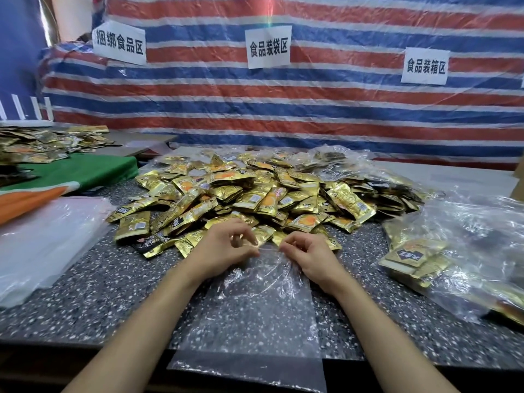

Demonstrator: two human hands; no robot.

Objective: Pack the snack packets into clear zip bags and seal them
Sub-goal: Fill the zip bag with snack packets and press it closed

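While gold foil packets (255, 194) heap behind, left hand (226, 246) and right hand (310, 258) pinch the crinkly clear bag (255, 310).

We see a red-and-blue striped tarp (312, 109) hanging behind the speckled bench (99, 302), three white signs (268, 46) fixed on it, and a green cloth (85, 171) at far left.

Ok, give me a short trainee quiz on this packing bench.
1. True or false: the clear zip bag already holds packets.
2. The left hand and right hand pinch the bag at its: A far edge, B near edge, C middle.
3. Fill in: the filled bags lie on the person's ___ side.
Key: 1 false; 2 A; 3 right.
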